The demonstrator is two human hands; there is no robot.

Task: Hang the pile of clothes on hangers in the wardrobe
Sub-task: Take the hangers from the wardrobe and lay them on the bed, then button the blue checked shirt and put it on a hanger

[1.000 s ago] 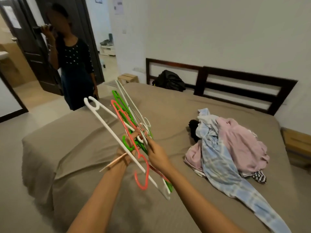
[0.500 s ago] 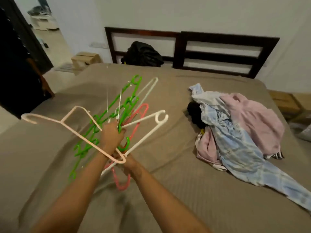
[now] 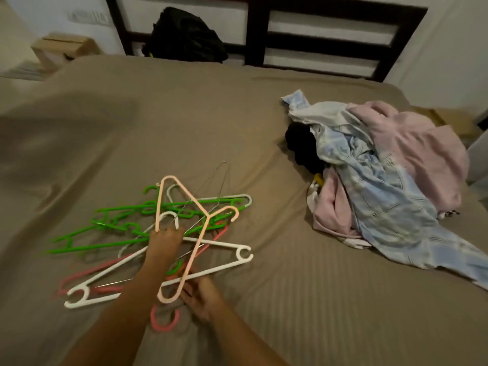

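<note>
A tangle of plastic hangers (image 3: 126, 228) in green, white and pink, plus thin wire ones, lies on the brown bed (image 3: 237, 114). A peach hanger (image 3: 196, 207) sits on top of the tangle. My left hand (image 3: 165, 245) is down on the heap, its fingers curled into the hangers by a white hook. At the peach hanger's lower end, the fingers of my right hand (image 3: 203, 299) hold its bar. The pile of clothes (image 3: 383, 180), pink, pale blue check and black, lies on the bed to the right, apart from both hands.
A dark slatted headboard (image 3: 317, 35) stands at the far side with a black bag (image 3: 184, 35) against it. A wooden box (image 3: 60, 48) sits on the floor at the far left. No wardrobe is in view.
The bunch of hangers, held up in the air before, now lies spread on the bed. My view has tilted down and right; the person by the door is out of sight.
</note>
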